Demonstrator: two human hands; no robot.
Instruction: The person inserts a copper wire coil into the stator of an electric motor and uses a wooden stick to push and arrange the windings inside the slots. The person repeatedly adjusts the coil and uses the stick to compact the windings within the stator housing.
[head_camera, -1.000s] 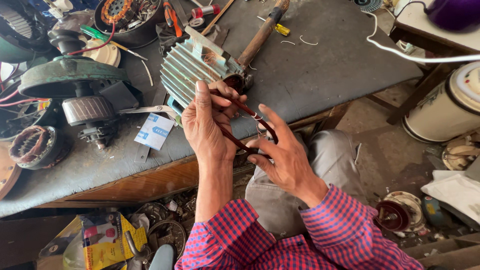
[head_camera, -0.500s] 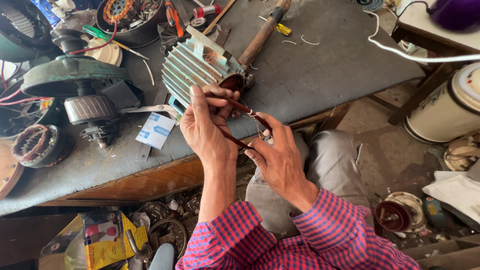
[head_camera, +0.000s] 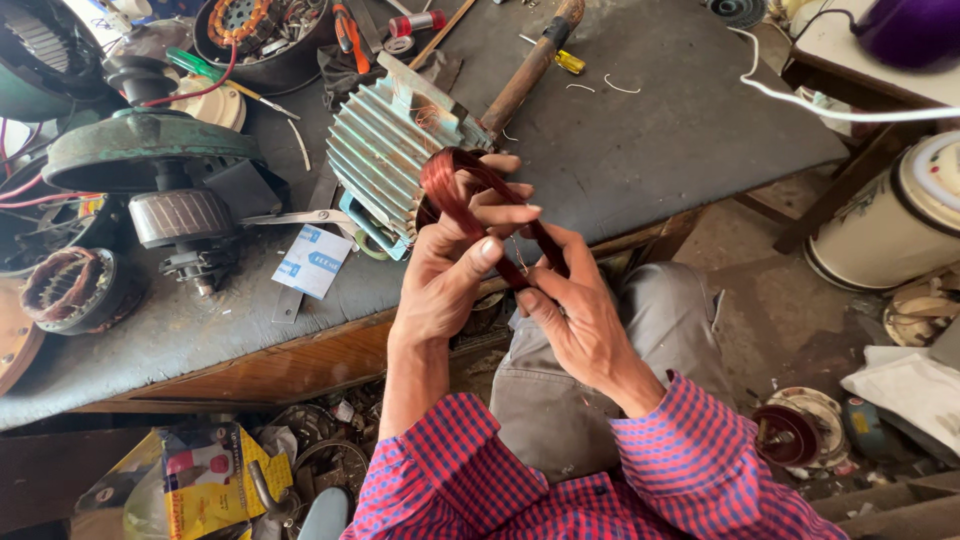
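Two hands at frame centre: left hand (head_camera: 450, 275) and right hand (head_camera: 575, 310), fingers pinching a copper wire coil (head_camera: 470, 190). Coil's lower run hidden behind fingers. Finned motor housing (head_camera: 385, 150) on bench (head_camera: 650, 130) just behind, bore partly blocked from view.

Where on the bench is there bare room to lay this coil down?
Bare bench top right of the hammer, out to the white cable. Left of the finned motor housing is crowded. Both hands hold the copper coil.
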